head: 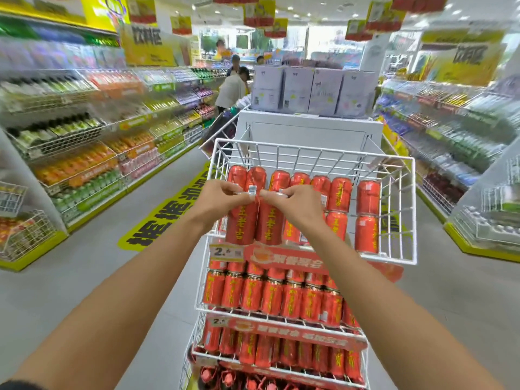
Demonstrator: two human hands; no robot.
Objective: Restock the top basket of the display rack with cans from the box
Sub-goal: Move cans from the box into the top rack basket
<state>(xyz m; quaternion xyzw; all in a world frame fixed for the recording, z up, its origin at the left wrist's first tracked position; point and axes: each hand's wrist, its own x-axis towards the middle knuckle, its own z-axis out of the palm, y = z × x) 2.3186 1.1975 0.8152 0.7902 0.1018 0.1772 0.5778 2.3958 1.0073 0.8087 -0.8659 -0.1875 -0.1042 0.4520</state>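
A white wire top basket point(401, 192) of the display rack holds two rows of red cans point(340, 194) with yellow lettering. Above its front left part hangs a pack of red cans point(254, 225) in clear plastic wrap. My left hand point(222, 198) and my right hand point(301, 205) each pinch the wrap at the pack's top, on either side of a small white label point(252, 189). The pack's lower end is level with the basket's front rim. No box is in view.
Lower baskets point(270, 313) of the same rack are full of red cans, with price tags point(225, 252) on their fronts. Pale cartons point(312, 90) stand on a white stand behind. Stocked shelves line both aisles, and people point(233, 88) stand at the far end on the left.
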